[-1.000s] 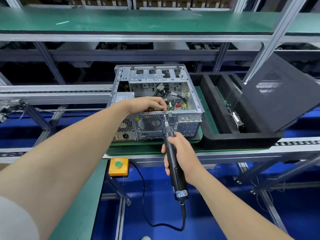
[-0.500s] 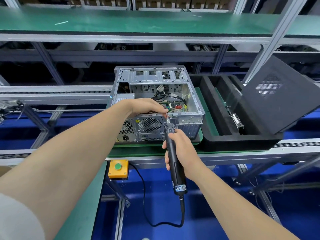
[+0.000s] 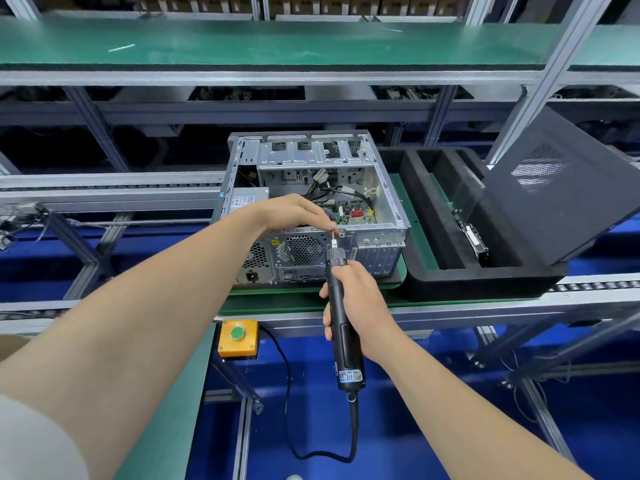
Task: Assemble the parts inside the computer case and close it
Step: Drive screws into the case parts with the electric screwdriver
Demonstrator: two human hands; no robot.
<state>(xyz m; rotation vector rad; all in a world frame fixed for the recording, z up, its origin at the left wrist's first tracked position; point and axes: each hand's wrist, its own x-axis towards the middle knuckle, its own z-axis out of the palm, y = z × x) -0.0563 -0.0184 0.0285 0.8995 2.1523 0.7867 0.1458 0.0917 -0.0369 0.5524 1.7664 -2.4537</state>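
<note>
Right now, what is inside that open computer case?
Inside the computer case: a green circuit board, cables and a power supply. The left hand covers the board's near part.

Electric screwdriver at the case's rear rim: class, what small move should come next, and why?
Probably run the driver: the right hand grips the electric screwdriver, its bit meets the computer case at its rear rim, and fingers of the left hand steady it. No screw shows.

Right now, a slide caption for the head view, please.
Right hand holds screwdriver against open computer case; left hand pinches its bit.
</note>
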